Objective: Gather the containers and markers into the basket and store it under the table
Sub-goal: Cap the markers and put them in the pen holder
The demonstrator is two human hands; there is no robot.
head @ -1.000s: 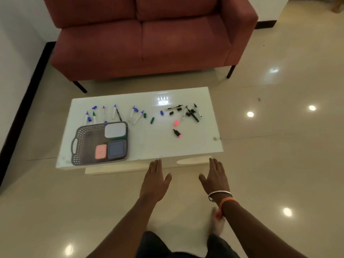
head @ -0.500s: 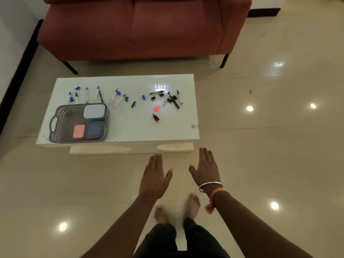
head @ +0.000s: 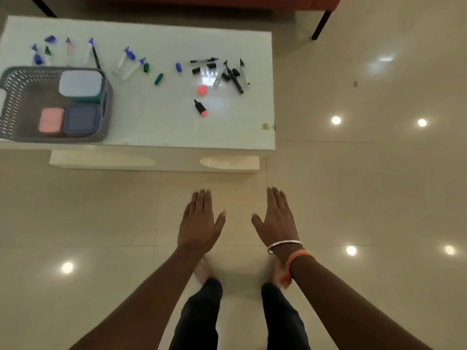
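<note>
**Hands empty and back from the tabletop; every marker is still out**

Nearest you, your left hand (head: 199, 223) and right hand (head: 276, 223) are held out flat, palms down, fingers straight and released, holding nothing. They hang over the floor (head: 353, 198), well apart from the tabletop (head: 164, 127). A second ago their fingertips were almost at its near edge. Since then the tabletop has slid up and to the left in your view, so you seem to have drawn back and looked down.

Nothing on the tabletop has shifted. The basket (head: 50, 140) sits at its near left corner with the pale container (head: 80, 83), pink container (head: 51, 120) and blue container (head: 81, 120) inside, so that half of the gathering looks done.

Beyond it, a pink highlighter (head: 200, 107) lies alone near the middle. The black markers (head: 233, 77) are heaped behind it, and the blue and green markers (head: 129, 61) are strung along the far edge to the left. None is in the basket.

You will likely have to step in again before either hand can reach them. Storing the basket comes after that.
</note>
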